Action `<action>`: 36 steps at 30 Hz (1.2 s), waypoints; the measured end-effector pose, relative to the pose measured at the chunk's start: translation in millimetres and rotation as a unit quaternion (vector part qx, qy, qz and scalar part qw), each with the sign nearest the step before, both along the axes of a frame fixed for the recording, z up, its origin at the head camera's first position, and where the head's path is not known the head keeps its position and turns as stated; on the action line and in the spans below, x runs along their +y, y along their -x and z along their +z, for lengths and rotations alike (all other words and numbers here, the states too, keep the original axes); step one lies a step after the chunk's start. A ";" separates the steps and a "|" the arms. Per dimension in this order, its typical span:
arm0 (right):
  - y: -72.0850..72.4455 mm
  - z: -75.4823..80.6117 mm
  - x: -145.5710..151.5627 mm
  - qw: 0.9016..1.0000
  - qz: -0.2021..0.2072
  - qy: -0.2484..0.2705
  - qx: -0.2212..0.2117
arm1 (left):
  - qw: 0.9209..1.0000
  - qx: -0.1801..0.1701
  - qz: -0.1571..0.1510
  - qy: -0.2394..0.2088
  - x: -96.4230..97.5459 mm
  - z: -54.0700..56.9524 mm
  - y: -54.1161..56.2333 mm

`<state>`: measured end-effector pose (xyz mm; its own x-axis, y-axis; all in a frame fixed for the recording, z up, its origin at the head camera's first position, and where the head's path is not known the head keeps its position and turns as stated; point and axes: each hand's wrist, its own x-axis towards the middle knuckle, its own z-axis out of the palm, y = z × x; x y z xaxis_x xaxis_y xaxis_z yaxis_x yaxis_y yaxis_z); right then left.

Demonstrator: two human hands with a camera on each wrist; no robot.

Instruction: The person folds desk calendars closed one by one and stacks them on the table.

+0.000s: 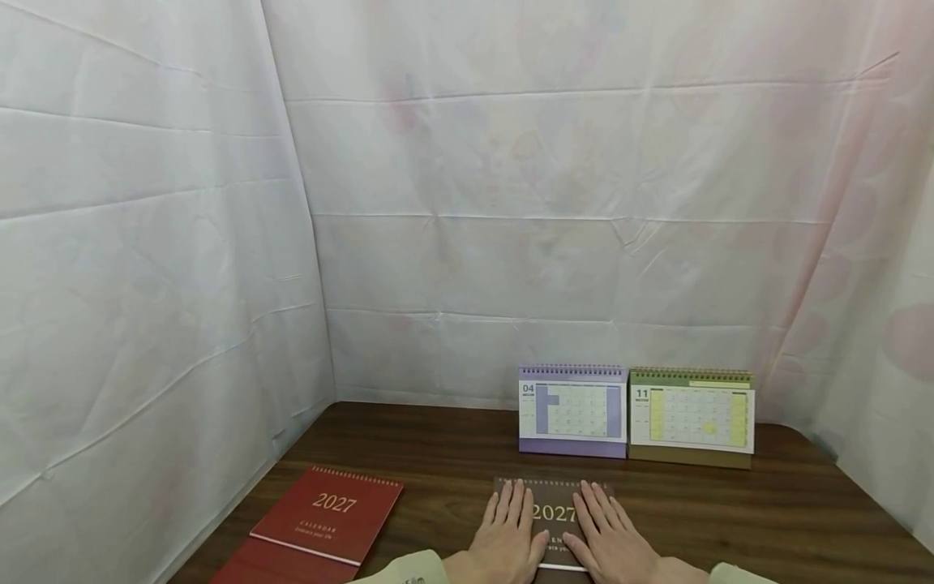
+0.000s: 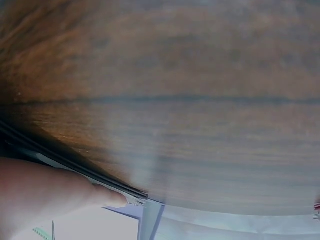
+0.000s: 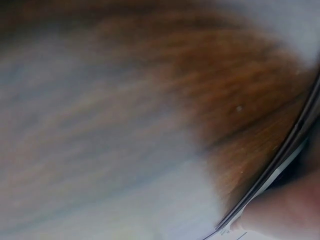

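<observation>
Pale, creased fabric (image 1: 467, 162) with faint pinkish patches fills the background and both sides of the frame, enclosing your dark wood-grain tabletop (image 1: 438, 446). At the lower centre-right of the head view, the brown calendar (image 1: 554, 527) lies on that surface, its gold "2027" showing between your two hands. Your left hand (image 1: 507, 531) rests on the left part of its cover and your right hand (image 1: 613, 531) on the right part, both spread flat with fingers extended toward the spiral edge, gripping nothing; your thumbs point inward near the lower part of the cover. Pale sleeves (image 1: 409, 569) reach your wrists at the bottom of the frame. Just beyond your fingertips, right of centre, you have the purple calendar (image 1: 572, 414) marked "04" standing upright, with the green calendar (image 1: 691, 418) marked "11" standing right beside it. Toward the lower left, well apart from your hands, the red calendar (image 1: 328, 515) lies tilted to the frame, also printed "2027". Both wrist views are blurred, showing mostly wood grain.
</observation>
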<state>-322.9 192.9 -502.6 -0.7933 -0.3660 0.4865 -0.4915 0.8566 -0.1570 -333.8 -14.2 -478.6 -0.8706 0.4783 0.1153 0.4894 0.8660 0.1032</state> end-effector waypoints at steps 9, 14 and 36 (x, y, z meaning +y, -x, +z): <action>-1.5 4.6 -1.6 0.999 0.000 0.007 -0.033 | 1.000 -0.019 0.003 0.006 0.5 8.4 -3.0; -0.8 4.0 -1.7 1.000 0.003 0.007 -0.030 | 1.000 -0.022 0.004 0.004 0.0 10.8 -4.3; -0.1 38.5 5.9 0.982 0.020 0.008 -0.187 | 0.999 -0.046 -0.009 -0.020 -6.1 24.7 -1.5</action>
